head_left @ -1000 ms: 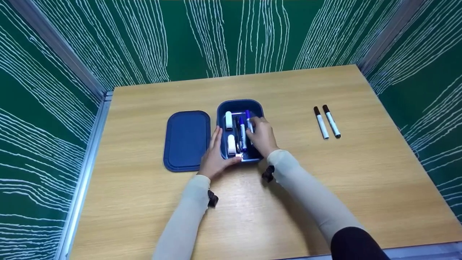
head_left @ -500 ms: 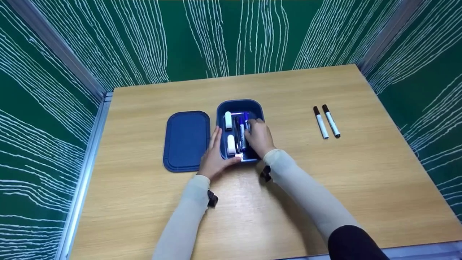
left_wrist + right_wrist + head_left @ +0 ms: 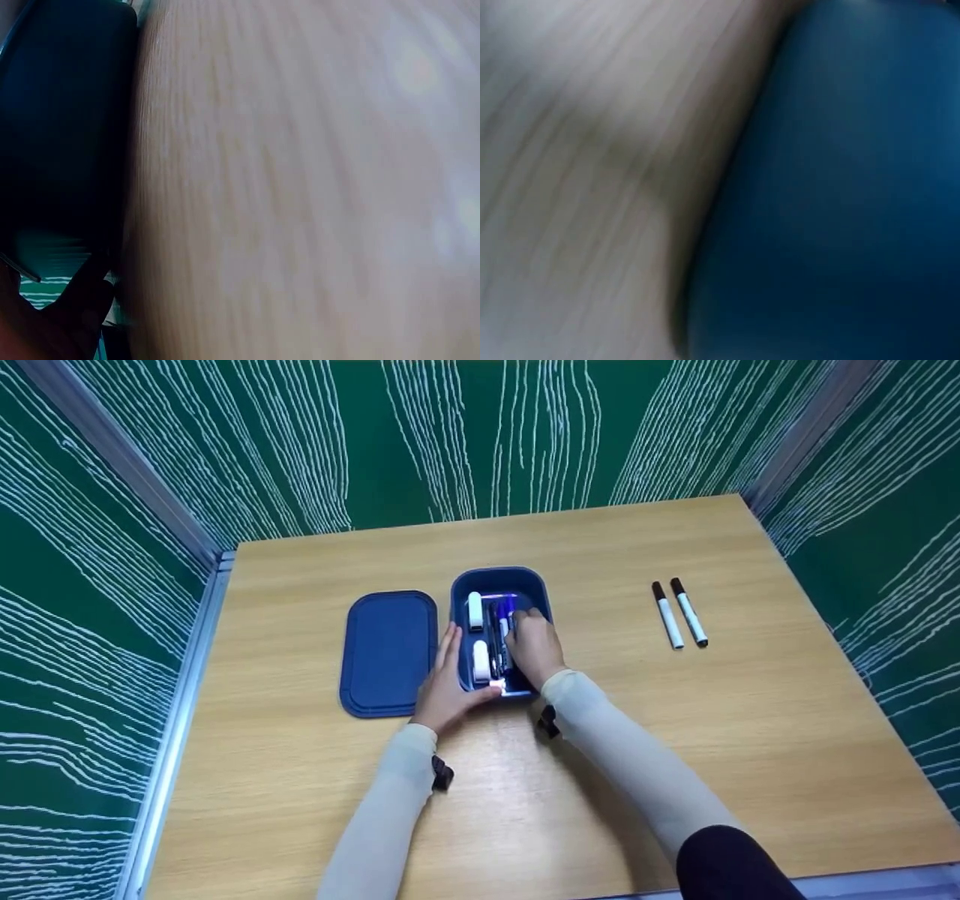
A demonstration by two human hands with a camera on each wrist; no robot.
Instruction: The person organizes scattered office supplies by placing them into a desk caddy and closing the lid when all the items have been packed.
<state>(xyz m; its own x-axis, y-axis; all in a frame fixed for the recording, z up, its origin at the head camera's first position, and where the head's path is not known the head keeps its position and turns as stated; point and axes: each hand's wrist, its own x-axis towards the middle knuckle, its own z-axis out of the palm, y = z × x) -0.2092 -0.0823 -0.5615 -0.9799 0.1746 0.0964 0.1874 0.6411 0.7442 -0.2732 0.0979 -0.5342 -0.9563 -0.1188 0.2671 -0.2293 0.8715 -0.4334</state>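
An open dark-blue box (image 3: 499, 574) stands mid-table in the head view; its outer wall fills parts of both wrist views. My right hand (image 3: 535, 649) reaches inside along the right wall and pinches a blue-capped marker (image 3: 511, 603), mostly hidden by the fingers. Left of it lie another blue-capped marker (image 3: 503, 622) and dark pens (image 3: 493, 639). Two small white rounded items (image 3: 475, 611) sit along the box's left side, one behind the other. My left hand (image 3: 442, 690) rests against the box's near left corner, fingers straight along the side and thumb at the front.
A dark-blue lid (image 3: 390, 652) lies flat just left of the box, close to my left hand. Two black-capped markers (image 3: 669, 615) lie side by side on the wooden table (image 3: 600, 547) at the right. Green walls with white lines enclose the back and sides.
My right hand has moved slightly left and nearer, drawing the pinched marker closer to the other blue-capped marker inside the box. My left hand has stayed in place.
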